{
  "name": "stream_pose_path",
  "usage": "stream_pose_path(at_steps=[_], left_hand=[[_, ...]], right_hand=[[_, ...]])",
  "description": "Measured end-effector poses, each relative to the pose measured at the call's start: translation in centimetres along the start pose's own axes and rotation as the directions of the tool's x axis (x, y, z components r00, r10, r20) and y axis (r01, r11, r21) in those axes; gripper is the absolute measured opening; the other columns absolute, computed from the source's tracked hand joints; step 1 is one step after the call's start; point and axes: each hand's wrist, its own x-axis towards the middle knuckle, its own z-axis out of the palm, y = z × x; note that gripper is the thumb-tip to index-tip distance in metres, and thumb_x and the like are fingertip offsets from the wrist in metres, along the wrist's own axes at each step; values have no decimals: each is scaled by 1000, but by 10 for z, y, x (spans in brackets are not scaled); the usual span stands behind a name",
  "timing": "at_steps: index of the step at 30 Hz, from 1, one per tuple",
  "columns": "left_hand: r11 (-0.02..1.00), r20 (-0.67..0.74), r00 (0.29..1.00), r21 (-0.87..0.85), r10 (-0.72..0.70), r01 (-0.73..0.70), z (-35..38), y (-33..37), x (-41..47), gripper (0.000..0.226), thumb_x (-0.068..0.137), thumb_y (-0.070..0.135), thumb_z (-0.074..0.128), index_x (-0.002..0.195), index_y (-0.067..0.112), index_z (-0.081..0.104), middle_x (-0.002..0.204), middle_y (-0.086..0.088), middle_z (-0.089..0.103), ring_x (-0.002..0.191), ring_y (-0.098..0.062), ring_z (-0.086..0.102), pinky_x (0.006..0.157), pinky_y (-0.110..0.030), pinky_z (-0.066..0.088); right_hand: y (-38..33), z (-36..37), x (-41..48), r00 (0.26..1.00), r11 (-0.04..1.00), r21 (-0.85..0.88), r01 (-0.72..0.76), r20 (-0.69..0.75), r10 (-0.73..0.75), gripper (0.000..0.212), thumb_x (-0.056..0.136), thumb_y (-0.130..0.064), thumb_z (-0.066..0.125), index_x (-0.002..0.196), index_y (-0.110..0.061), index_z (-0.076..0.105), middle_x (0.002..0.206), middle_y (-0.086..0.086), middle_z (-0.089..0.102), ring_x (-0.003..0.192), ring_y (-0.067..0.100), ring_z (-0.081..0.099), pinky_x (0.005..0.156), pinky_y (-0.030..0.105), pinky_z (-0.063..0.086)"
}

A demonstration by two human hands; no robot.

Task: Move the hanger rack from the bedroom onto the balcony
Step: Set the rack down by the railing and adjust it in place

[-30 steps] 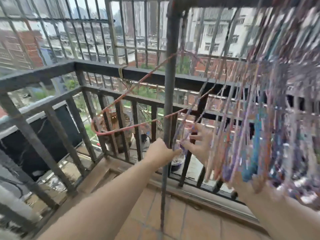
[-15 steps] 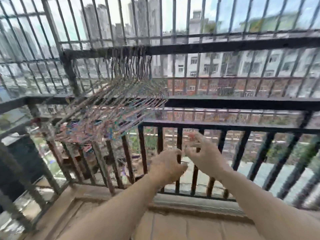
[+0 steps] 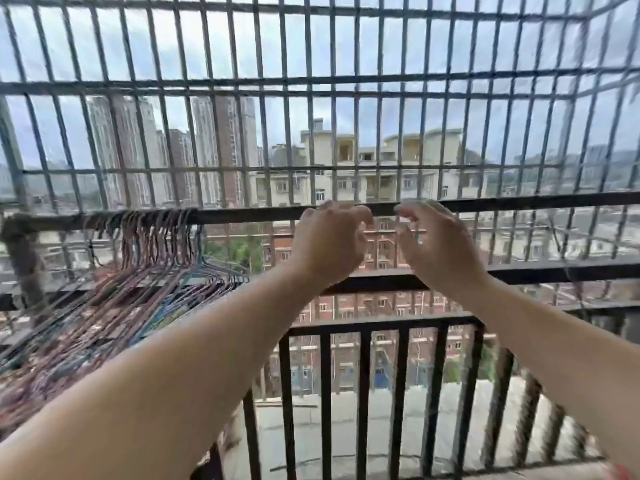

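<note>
1. Balcony, barred metal grille (image 3: 332, 140), apartment blocks beyond.
2. Hanger rack's top bar (image 3: 249, 213) ran level across the frame; bunched hangers (image 3: 145, 258) hung on its left end, by the rack's post (image 3: 24, 251).
3. Left hand (image 3: 329, 240) raised at the bar, fingers curled, holding nothing.
4. Right hand (image 3: 436, 244) just beside it, likewise half-curled and empty.
5. Black railing (image 3: 381, 375) below the hands.

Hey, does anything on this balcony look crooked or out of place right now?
The hangers bunch at the left end of the rack's rail and splay sideways rather than hanging straight. Both hands are raised, empty.
</note>
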Motion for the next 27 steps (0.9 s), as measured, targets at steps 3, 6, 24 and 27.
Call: stream_pose_path(at_steps=[3,6,24,27], left_hand=[[994,-2,999,98,-44,44,9,0,25,34,91,16,57,125,21,58,116,0,64,107,-17,57,98,-38,46],[974,112,974,138,-197,181,24,1,47,34,95,26,49,128,20,53,117,-3,62,105,-20,57,97,-40,45],[891,298,857,317,-419,325,72,-20,97,40,97,51,43,120,21,54,87,3,62,63,-11,59,55,-24,49],[872,238,872,364,-427,328,75,-26,97,45,96,54,41,124,21,54,99,3,63,82,-15,60,73,-32,52]], right_hand=[[25,-2,20,1000,993,-120,12,14,-10,33,90,-24,53,121,-11,57,117,6,64,104,21,60,93,46,47],[52,1,33,999,973,-227,-29,27,36,39,91,-34,52,125,-15,55,123,4,61,109,21,56,99,44,38],[140,70,85,993,965,-261,38,119,-7,64,88,-68,23,99,-17,60,100,4,64,99,24,52,96,48,29],[140,78,89,995,964,-259,57,99,-33,62,89,-66,24,98,-17,61,98,3,64,99,25,52,94,47,28]])
